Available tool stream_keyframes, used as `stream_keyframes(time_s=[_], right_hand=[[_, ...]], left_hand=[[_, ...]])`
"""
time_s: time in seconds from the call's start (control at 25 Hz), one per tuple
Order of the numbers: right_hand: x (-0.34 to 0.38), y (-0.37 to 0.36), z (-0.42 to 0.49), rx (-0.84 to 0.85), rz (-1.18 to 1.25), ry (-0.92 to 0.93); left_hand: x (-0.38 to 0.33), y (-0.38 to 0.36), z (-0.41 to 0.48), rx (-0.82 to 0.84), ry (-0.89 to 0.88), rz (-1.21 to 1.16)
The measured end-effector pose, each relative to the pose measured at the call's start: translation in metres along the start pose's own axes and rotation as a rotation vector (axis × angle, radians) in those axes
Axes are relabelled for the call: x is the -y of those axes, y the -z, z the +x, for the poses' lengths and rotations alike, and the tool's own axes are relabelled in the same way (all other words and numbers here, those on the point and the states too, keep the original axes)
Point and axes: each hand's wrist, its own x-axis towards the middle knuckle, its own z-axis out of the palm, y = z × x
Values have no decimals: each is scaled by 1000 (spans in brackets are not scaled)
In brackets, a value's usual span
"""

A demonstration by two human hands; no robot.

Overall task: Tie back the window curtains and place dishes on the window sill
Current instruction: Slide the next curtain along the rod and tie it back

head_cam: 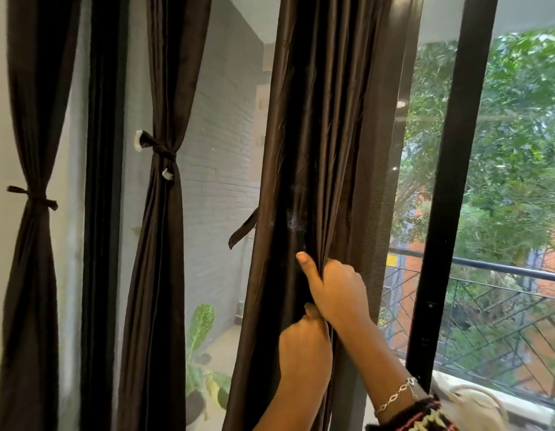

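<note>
The right hand, reached in from the lower right with a silver chain bracelet at its wrist, is clenched on a bunch of folds of the dark brown satin curtain, the thumb laid upright against the cloth. Just below and touching it, the left hand is closed round the same gathered folds. The panel is thus pinched into a narrow column at about waist height, while it hangs wide and loose above. A loose brown tie-back strap is seen dangling free at the curtain's left edge, a little above the hands and not held by either. To the left, the middle brown curtain is already cinched by a knotted brown band, and the far-left brown curtain is bound by a thin brown tie. The step in hand is therefore judged to be the gathering of the third and last visible panel. Next, the bunch would need to be held by one hand while the strap is fetched by the other, passed round the folds and knotted. A black window frame stands to the right, and the pale window sill lies at the lower right. No dishes can be made out, so that part of the task is taken as not yet begun.
</note>
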Motion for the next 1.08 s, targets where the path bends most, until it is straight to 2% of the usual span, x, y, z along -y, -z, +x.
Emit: stream_keyframes(time_s=[0.08,0.16,0.32,0.44,0.48,0.56,0.64,0.68,0.76,0.84,1.0,1.08], right_hand=[[-1,-2,0,-14,-66,-12],[-6,-4,0,-43,-67,-55],[-10,-8,-6,-119,-4,-58],[-9,-11,-7,-128,34,-65],[-9,-12,-6,-132,46,-74],[-7,-15,-6,-153,74,-84],[-5,-18,-6,-181,77,-78],[-4,-19,-5,-187,70,-78],[-4,-22,-2,-179,51,-97],[-4,-25,1,-156,59,-126],[9,-32,6,-53,123,-159],[16,-40,5,-23,164,-135]], left_hand=[[0,4,-1,17,-46,-9],[5,12,-8,-42,-96,11],[30,21,-25,-431,-165,-161],[49,30,-14,-670,-48,-221],[53,33,-9,-685,16,-234],[61,37,-4,-576,129,-294],[66,39,-1,-381,235,-314],[67,36,0,-287,258,-274],[67,29,1,-207,240,-122],[65,28,0,-139,183,-34],[56,22,5,-194,-120,59],[54,15,10,-191,-183,66]])
